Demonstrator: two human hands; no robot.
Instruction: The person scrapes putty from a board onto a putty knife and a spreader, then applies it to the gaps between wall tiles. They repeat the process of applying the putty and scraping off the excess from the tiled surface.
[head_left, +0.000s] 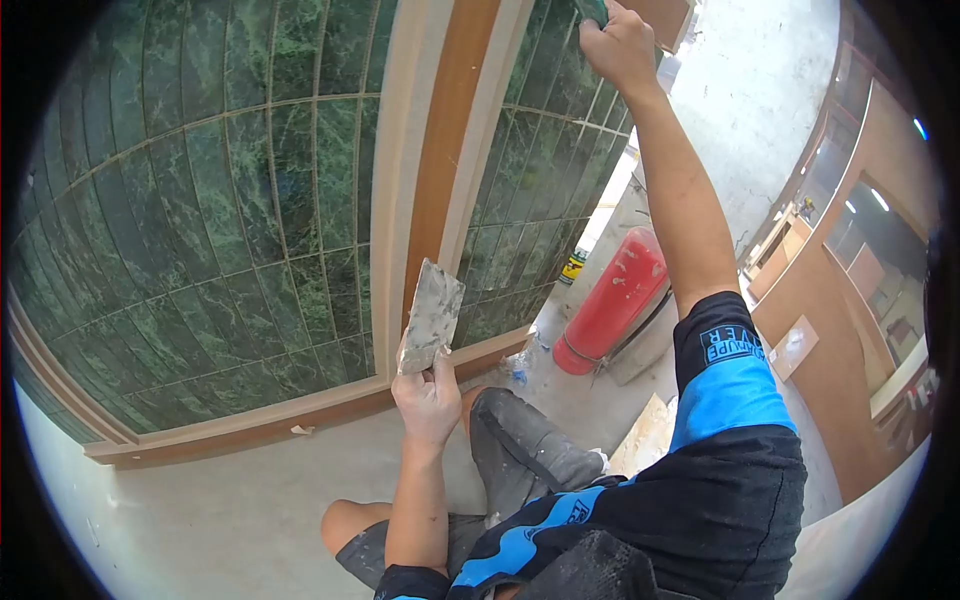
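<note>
My left hand (428,400) grips a flat metal scraper blade (432,316) smeared with grey paste, held upright in front of the wooden trim (445,160) between two panels of green marbled tiles (220,220). My right hand (620,45) is stretched far up against the right tile panel (530,180), shut on a small dark-green tool (592,10) that is mostly cut off at the top edge. I am crouched on the floor, knees bent.
A red fire extinguisher (612,300) lies on the concrete floor (240,500) by the right panel's base. A yellow-labelled can (572,266) stands behind it. Board scraps (645,435) lie near my knee. Wooden walls curve at right.
</note>
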